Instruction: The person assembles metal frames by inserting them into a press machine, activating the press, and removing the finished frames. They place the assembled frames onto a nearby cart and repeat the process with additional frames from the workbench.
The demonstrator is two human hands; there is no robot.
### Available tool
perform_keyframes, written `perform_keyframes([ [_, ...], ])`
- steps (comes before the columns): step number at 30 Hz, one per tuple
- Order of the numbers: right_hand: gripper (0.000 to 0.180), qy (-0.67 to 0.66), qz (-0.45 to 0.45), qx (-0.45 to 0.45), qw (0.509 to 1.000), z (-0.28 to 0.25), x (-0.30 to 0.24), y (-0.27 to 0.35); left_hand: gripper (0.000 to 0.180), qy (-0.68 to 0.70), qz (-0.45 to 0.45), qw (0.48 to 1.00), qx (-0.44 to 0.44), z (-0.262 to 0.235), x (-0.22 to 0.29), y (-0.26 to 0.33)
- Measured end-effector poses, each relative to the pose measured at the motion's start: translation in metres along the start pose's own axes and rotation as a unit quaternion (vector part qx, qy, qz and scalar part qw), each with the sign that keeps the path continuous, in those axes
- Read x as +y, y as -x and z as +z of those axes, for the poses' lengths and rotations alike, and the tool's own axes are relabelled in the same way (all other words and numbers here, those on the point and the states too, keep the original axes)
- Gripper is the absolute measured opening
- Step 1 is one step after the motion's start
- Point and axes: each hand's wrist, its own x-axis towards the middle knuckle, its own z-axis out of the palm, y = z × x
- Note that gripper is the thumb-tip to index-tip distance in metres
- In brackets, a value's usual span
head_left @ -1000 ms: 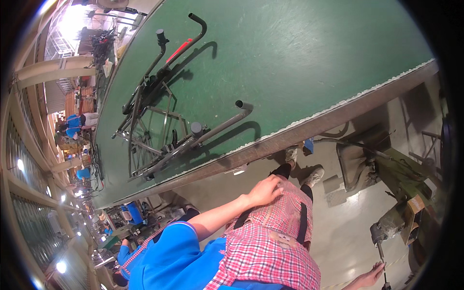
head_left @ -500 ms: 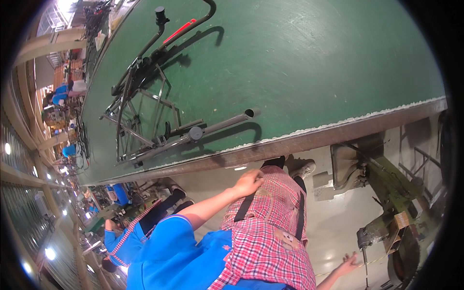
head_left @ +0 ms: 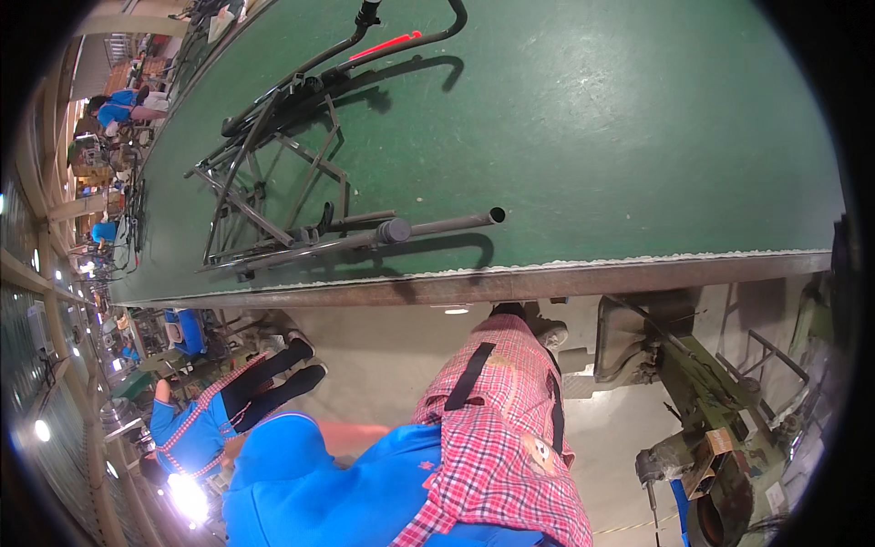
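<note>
Frame: a dark tube frame lies on the green table, at about 11 o'clock from the apron.
Long axis: the near tube runs almost along the table edge, from 9 toward 3 o'clock; its hollow end points near 3.
Far side: a red strip is beside the far tube, at 12 o'clock of the frame.
Nearer arm: the left forearm shows only as a blur, below the edge; I judge this side is nearer.
Grip: left hand and right hand are not visible, so I cannot tell if fingers are spread or pinching.
Apron marks: a bear patch.
Writing: I can read none.
</note>
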Motion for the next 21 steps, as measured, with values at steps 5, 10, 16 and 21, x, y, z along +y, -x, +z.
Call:
perform_keyframes([
  [5,0.046,0.005,-0.006,-0.003,1.000,-0.013,0.004,-0.014,0.034,-0.035,-0.041,0.997,0.053,0.008,0.027,0.011],
  [10,0.042,0.006,-0.011,-0.008,1.000,-0.025,0.015,-0.024,0.033,-0.046,-0.026,0.995,0.087,0.005,0.051,0.011],
  [16,0.038,0.003,-0.029,-0.016,0.999,-0.026,0.034,-0.035,0.032,-0.073,0.009,0.991,0.109,-0.002,0.062,-0.007],
  [21,0.035,0.034,-0.055,-0.039,0.997,-0.032,0.070,-0.052,0.032,-0.102,0.025,0.987,0.121,0.006,0.039,-0.013],
])
